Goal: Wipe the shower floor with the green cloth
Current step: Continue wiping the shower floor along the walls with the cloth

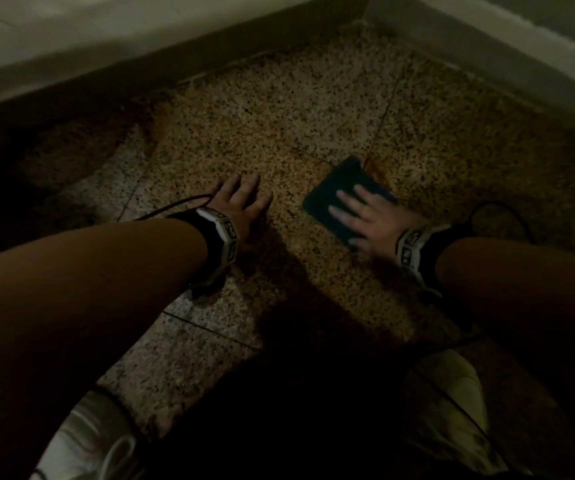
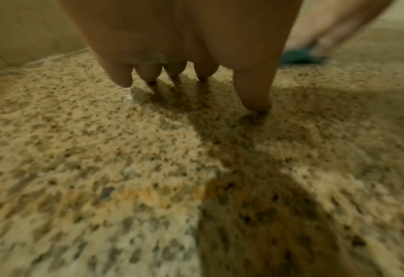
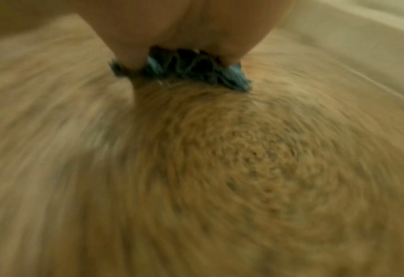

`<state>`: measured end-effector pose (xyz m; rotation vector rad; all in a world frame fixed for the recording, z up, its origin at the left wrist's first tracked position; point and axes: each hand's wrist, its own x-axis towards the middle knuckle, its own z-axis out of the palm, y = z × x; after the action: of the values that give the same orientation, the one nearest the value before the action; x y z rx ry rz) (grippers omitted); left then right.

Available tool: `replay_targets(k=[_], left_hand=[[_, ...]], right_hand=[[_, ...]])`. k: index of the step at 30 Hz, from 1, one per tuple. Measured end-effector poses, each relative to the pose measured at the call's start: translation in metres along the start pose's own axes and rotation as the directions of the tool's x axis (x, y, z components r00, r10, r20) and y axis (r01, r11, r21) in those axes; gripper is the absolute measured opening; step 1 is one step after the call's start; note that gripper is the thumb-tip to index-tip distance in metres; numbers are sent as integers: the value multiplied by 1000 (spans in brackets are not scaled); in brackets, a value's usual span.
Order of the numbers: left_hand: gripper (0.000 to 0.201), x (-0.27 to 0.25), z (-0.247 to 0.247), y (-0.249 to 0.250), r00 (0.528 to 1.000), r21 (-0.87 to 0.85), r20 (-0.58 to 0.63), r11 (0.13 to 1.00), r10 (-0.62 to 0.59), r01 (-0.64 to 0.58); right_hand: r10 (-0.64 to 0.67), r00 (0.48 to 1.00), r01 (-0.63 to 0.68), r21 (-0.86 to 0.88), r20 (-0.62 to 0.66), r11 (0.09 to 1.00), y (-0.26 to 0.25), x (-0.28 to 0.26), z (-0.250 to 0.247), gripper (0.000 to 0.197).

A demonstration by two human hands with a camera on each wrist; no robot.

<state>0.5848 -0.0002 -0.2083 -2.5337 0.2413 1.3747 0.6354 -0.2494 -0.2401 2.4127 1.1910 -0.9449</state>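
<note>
The green cloth lies folded flat on the speckled shower floor, right of centre in the head view. My right hand presses down on it with straight, spread fingers. In the right wrist view the cloth bunches under my palm and the floor is smeared by motion blur. My left hand rests flat on the bare floor to the cloth's left, fingers spread. In the left wrist view its fingertips touch the floor, with the cloth seen far right.
Pale walls meet in a corner beyond the hands and bound the floor at the back and right. An orange stain sits by the cloth's far edge. My shoes stand at the bottom of the head view.
</note>
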Motion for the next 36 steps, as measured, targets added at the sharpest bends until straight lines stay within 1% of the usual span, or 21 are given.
replay_targets(k=[1,2,3,5,8,10,16,18,21,23,25,28,32,36], left_hand=[[98,1,2,0,1000,3,-6,1000,0,0],[98,1,3,0,1000,6,-14,1000,-2,2],[99,2,5,-1,1000,4,-22,1000,-1,1],[100,5,8,-2,999,-11,-34,1000,12,-12],[100,5,10,-4,999,-31,-47,999,18,-20],[97,2,11,-3,999,-48,-42,999,10,-12],[91,-11,22,5,997,-183,-30,981,-66,59],[89,-17,23,7,995,-230,-13,968,-101,96],[89,-28,18,11,985,-301,20,938,-172,170],[89,-33,8,15,973,-352,37,908,-227,225],[90,-36,-6,19,965,-388,47,885,-259,257],[92,-32,-32,32,971,-387,30,893,-236,229],[95,-10,-56,49,987,-368,-13,919,-159,143],[104,6,-50,65,996,-230,-23,970,-88,81]], right_hand=[[93,996,-93,60,-1,994,3,0,-2,63],[161,987,-163,100,27,981,5,0,-7,61],[193,980,-199,127,58,972,5,1,-11,61],[213,970,-229,154,117,961,4,1,-16,61],[209,963,-232,130,168,964,3,0,-20,62],[204,962,-228,120,179,966,2,0,-21,62],[205,957,-215,31,204,976,1,3,-21,63],[183,958,-198,49,220,979,2,1,-24,63],[150,946,-185,98,289,978,3,-2,-36,64],[139,935,-197,151,327,969,6,-4,-47,63],[141,934,-208,180,328,961,7,-5,-59,60],[190,946,-253,232,263,939,9,-13,-66,61],[237,948,-302,364,213,881,10,-25,-52,62],[304,933,-358,384,195,851,3,-28,-35,64]])
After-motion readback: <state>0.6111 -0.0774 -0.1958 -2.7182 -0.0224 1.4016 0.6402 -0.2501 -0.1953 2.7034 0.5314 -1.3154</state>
